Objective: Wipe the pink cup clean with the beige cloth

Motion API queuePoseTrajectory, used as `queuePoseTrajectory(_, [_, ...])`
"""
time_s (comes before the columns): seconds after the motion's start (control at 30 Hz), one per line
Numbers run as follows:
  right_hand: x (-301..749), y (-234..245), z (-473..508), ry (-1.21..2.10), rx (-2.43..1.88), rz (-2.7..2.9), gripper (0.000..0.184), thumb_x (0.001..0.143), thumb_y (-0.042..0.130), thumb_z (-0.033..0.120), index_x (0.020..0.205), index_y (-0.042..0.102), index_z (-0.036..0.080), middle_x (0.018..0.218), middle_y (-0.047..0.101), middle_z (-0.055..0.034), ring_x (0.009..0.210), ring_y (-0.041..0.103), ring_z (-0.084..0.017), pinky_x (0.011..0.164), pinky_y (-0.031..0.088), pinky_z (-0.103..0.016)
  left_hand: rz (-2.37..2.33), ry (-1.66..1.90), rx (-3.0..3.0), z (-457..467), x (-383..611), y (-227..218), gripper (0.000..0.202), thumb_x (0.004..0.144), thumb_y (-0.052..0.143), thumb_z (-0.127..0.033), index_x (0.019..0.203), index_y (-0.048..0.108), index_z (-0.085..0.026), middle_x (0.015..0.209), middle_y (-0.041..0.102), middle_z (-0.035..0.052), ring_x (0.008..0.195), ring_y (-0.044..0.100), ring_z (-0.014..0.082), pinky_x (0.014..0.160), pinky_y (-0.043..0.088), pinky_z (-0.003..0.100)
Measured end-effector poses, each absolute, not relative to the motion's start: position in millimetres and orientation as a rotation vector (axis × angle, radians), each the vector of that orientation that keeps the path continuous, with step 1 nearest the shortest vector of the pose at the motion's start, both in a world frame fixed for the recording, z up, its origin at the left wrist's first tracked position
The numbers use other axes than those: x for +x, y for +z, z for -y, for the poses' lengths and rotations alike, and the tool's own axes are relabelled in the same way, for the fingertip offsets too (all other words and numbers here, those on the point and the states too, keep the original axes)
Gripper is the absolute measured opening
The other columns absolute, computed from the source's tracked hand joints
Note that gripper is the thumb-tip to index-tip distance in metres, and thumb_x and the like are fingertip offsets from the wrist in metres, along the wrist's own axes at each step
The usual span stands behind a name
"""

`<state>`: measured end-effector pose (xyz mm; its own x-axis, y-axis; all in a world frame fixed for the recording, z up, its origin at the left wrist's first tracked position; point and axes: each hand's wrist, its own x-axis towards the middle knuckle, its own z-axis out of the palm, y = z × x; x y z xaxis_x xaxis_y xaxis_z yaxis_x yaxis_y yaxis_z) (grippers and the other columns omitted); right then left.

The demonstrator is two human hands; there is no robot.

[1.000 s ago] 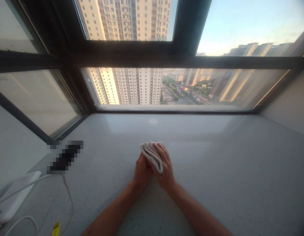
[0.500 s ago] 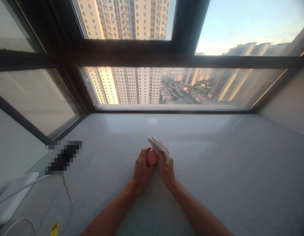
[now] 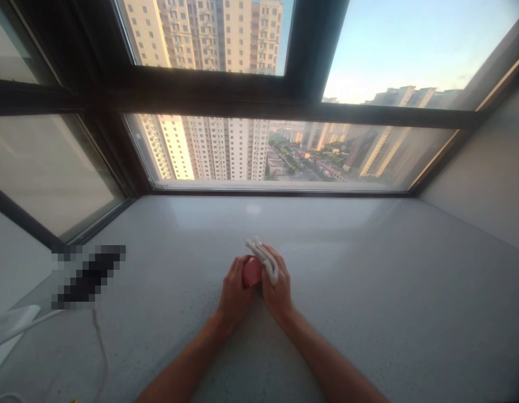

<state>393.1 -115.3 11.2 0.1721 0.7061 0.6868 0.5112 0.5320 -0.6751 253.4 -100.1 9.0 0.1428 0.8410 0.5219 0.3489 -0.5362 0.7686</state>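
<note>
- Two bare hands meet near the middle of a pale grey, speckled windowsill, seen from above by the person they belong to; the forearms reach in from the bottom edge, forming an upside-down V.
- The left hand is curled around a small, rounded, pinkish-red object, its smooth face showing between the two hands. What the object is cannot be told from this view.
- The right hand grips a folded, off-white cloth, the fingers behind it and the thumb side toward the red object. The cloth's folded layers stick up past the left hand's fingertips.
- The hands are close together, cloth and red object side by side; whether the two touch is hard to tell.
- To the left on the windowsill lies a dark item hidden by pixelation. A thin, pale cable runs down from it toward the bottom edge.
- At the far left, partly cut off, is a flat white object with a white cord crossing it.
- Behind the windowsill stands a window with a thick, dark frame. Through the glass are tall, cream-coloured apartment towers, a street far below and pale blue sky.
</note>
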Motion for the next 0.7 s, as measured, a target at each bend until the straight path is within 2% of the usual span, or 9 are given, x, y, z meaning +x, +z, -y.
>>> queuePoseTrajectory(0.1, [391, 13, 118, 0.123, -1.025, 1.681, 0.046, 0.108, 0.053, 0.041, 0.152, 0.065, 0.033, 0.162, 0.059, -0.0074, 0.157, 0.045, -0.035, 0.133, 0.029, -0.064, -1.089, 1.406, 1.937, 97, 253, 6, 0.042, 0.088, 0.062, -0.011, 0.129, 0.063, -0.020, 0.125, 0.073, 0.0107, 0.110, 0.072, 0.0274, 0.096, 0.059, 0.040])
queuePoseTrajectory(0.17, [389, 11, 114, 0.274, -1.066, 1.530, 0.043, 0.108, 0.052, 0.044, 0.145, 0.071, 0.030, 0.155, 0.066, -0.0085, 0.149, 0.055, -0.033, 0.129, 0.038, -0.060, -1.109, 1.394, 1.934, 97, 253, 7, 0.045, 0.086, 0.064, -0.011, 0.129, 0.063, -0.021, 0.123, 0.073, 0.0092, 0.109, 0.071, 0.0269, 0.096, 0.059, 0.039])
queuePoseTrajectory(0.23, [389, 7, 108, 0.514, -1.169, 1.227, 0.047, 0.109, 0.046, 0.051, 0.131, 0.077, 0.023, 0.129, 0.079, -0.0108, 0.124, 0.071, -0.031, 0.113, 0.054, -0.052, -1.146, 1.375, 1.941, 99, 254, 9, 0.044, 0.085, 0.067, -0.012, 0.127, 0.062, -0.023, 0.118, 0.073, 0.0062, 0.106, 0.070, 0.0248, 0.093, 0.058, 0.037])
queuePoseTrajectory(0.3, [390, 4, 105, 0.667, -1.234, 1.021, 0.054, 0.109, 0.043, 0.055, 0.122, 0.079, 0.018, 0.108, 0.083, -0.0101, 0.105, 0.076, -0.030, 0.100, 0.061, -0.048, -1.158, 1.368, 1.949, 101, 256, 11, 0.040, 0.087, 0.066, -0.014, 0.125, 0.062, -0.024, 0.116, 0.072, 0.0053, 0.104, 0.070, 0.0236, 0.092, 0.058, 0.036])
queuePoseTrajectory(0.37, [390, 6, 109, 0.609, -1.207, 1.119, 0.051, 0.109, 0.045, 0.054, 0.128, 0.078, 0.019, 0.119, 0.081, -0.0112, 0.116, 0.074, -0.030, 0.107, 0.058, -0.049, -1.148, 1.380, 1.942, 102, 256, 12, 0.036, 0.088, 0.064, -0.014, 0.123, 0.063, -0.023, 0.113, 0.073, 0.0055, 0.102, 0.070, 0.0231, 0.090, 0.058, 0.036])
queuePoseTrajectory(0.47, [391, 15, 120, 0.266, -1.053, 1.561, 0.044, 0.108, 0.054, 0.045, 0.147, 0.070, 0.031, 0.155, 0.066, -0.0076, 0.152, 0.052, -0.032, 0.131, 0.034, -0.057, -1.092, 1.422, 1.922, 101, 256, 12, 0.035, 0.090, 0.062, -0.015, 0.124, 0.064, -0.021, 0.118, 0.075, 0.0096, 0.104, 0.072, 0.0258, 0.091, 0.059, 0.039])
queuePoseTrajectory(0.53, [391, 19, 123, 0.163, -0.998, 1.691, 0.045, 0.106, 0.056, 0.043, 0.149, 0.068, 0.035, 0.160, 0.062, -0.0050, 0.157, 0.045, -0.033, 0.135, 0.025, -0.060, -1.055, 1.439, 1.911, 101, 256, 11, 0.039, 0.090, 0.062, -0.015, 0.129, 0.064, -0.020, 0.125, 0.074, 0.0127, 0.112, 0.072, 0.0290, 0.096, 0.059, 0.041])
queuePoseTrajectory(0.6, [391, 16, 118, 0.288, -1.038, 1.540, 0.043, 0.107, 0.053, 0.045, 0.143, 0.072, 0.031, 0.151, 0.068, -0.0065, 0.149, 0.055, -0.032, 0.131, 0.034, -0.057, -1.072, 1.412, 1.904, 101, 256, 11, 0.040, 0.088, 0.064, -0.016, 0.128, 0.063, -0.021, 0.124, 0.073, 0.0112, 0.111, 0.072, 0.0286, 0.095, 0.058, 0.040])
queuePoseTrajectory(0.7, [392, 4, 106, 0.676, -1.212, 1.041, 0.049, 0.106, 0.048, 0.055, 0.118, 0.081, 0.020, 0.114, 0.082, -0.0099, 0.110, 0.074, -0.030, 0.100, 0.060, -0.047, -1.131, 1.342, 1.905, 102, 256, 13, 0.037, 0.087, 0.067, -0.016, 0.123, 0.062, -0.023, 0.115, 0.072, 0.0065, 0.102, 0.069, 0.0243, 0.092, 0.056, 0.037])
